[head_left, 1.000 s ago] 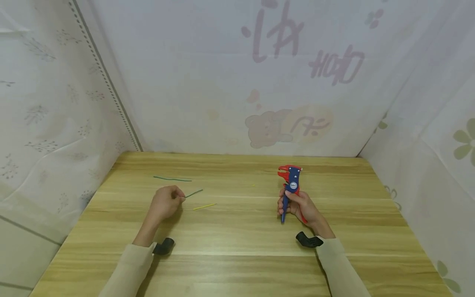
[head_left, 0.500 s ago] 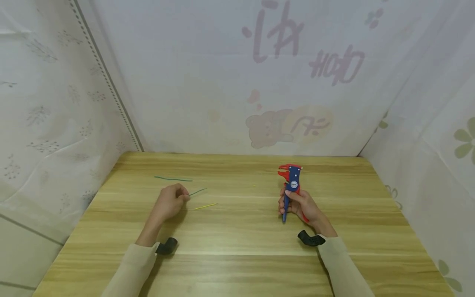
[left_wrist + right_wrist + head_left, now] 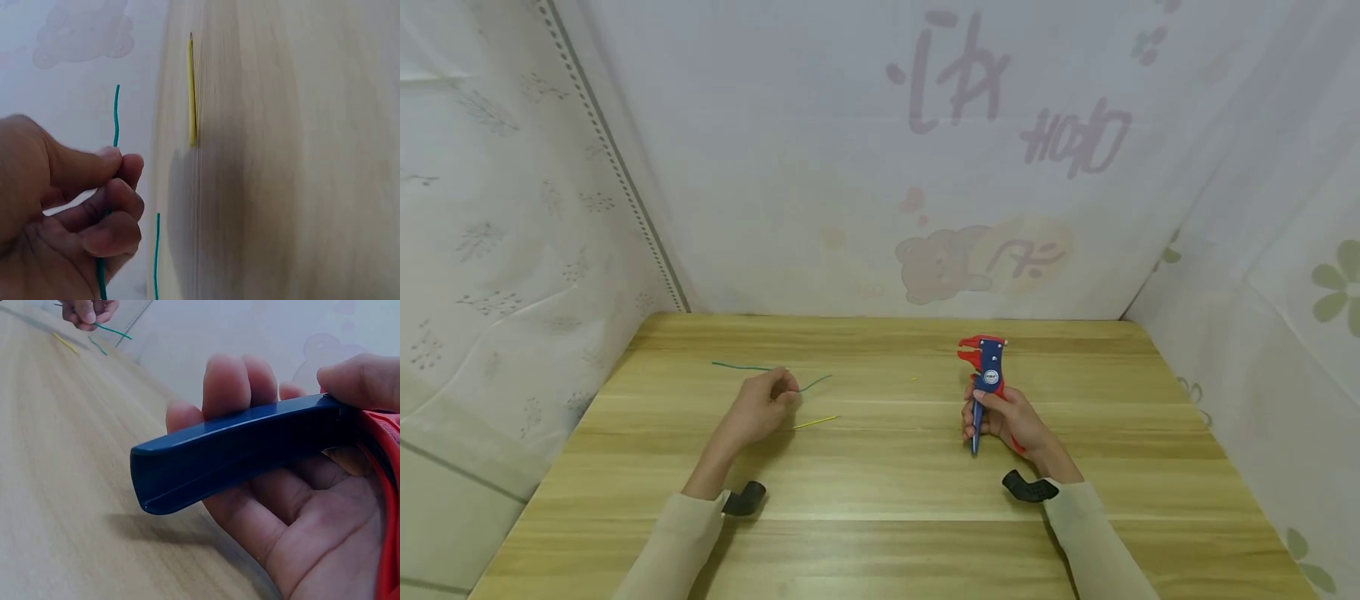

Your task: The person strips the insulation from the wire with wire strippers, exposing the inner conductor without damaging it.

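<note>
My left hand [image 3: 762, 407] pinches a green wire [image 3: 116, 115] between thumb and index finger. The wire runs back through the curled fingers, and its free end points right in the head view. A second green wire [image 3: 157, 256] lies on the table, partly hidden behind the left hand in the head view. Closer to me rests a short yellow wire [image 3: 817, 422] with a bare metal tip. My right hand [image 3: 1009, 417] grips a blue and red wire stripper [image 3: 990, 367], fingers round the blue handle [image 3: 237, 437], its red jaws apart and facing left with nothing between them.
The wooden table [image 3: 880, 483] reaches back to a patterned cloth wall [image 3: 790, 167]. A tiny yellow scrap [image 3: 914, 379] lies on the table between the hands. Black wrist cameras [image 3: 747, 498] jut inward from both sleeves.
My left hand has moved right with the green wire, now overlapping the second green wire's right end in the head view. The right hand and wire stripper have stayed nearly still.
</note>
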Available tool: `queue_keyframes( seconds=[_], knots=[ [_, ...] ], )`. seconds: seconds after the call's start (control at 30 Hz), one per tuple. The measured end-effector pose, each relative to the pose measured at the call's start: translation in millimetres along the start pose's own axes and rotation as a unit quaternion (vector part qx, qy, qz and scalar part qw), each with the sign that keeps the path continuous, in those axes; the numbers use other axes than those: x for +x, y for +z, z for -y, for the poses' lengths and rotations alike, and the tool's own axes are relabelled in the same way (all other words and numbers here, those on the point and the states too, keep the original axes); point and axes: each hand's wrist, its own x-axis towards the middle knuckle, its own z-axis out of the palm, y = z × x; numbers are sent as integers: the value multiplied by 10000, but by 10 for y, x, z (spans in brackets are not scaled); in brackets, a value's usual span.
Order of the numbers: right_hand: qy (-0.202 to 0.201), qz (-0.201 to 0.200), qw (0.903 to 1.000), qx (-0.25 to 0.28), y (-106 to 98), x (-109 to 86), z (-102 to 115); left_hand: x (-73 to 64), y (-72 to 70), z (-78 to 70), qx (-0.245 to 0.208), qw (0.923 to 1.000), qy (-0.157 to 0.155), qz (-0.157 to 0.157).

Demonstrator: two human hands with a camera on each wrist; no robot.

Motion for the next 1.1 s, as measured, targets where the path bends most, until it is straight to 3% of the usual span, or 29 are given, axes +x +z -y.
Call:
queue_keyframes(
  seconds=[0.57, 0.87, 1.1],
  knots=[
    [38, 50, 10000, -70, 88, 35, 50, 105, 167, -154, -140, 9976, 670, -56],
    [14, 140, 9999, -54, 135, 34, 65, 131, 226, -227, -288, 9972, 689, -23],
    [91, 88, 9999, -41, 173, 48, 60, 189, 280, -290, -274, 9955, 903, 16]
  ],
)
